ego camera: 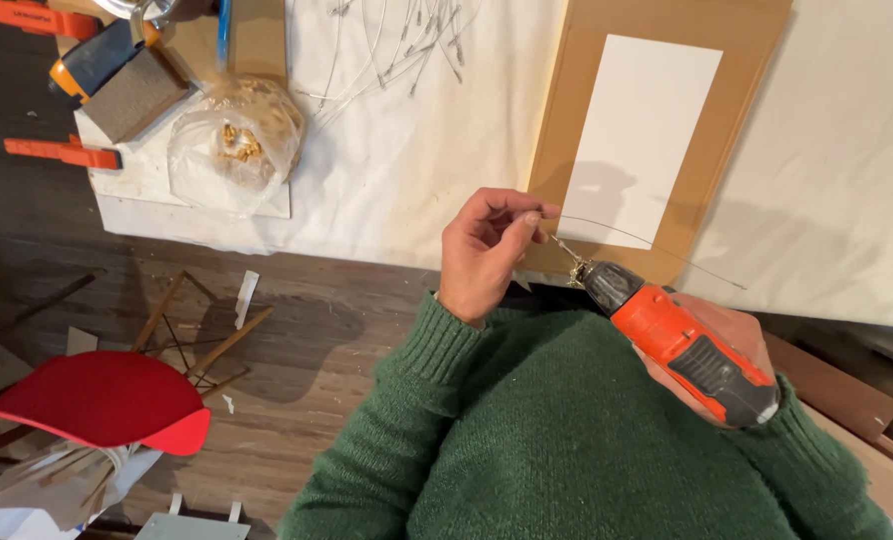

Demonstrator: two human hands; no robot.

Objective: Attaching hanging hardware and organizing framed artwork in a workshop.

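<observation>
White cloth covers the desk [847, 180]. Just below its edge, a thin wire [647, 240] is pinched in the left hand [482, 250] fingers. An orange drill [687, 345] is gripped by the right hand [737, 340], tip at the wire. Twisting seems underway; steady holding is needed next.

matt plastic drill [689, 345], thin metal wire [647, 240], smooth cardboard sheet [567, 130].
</observation>
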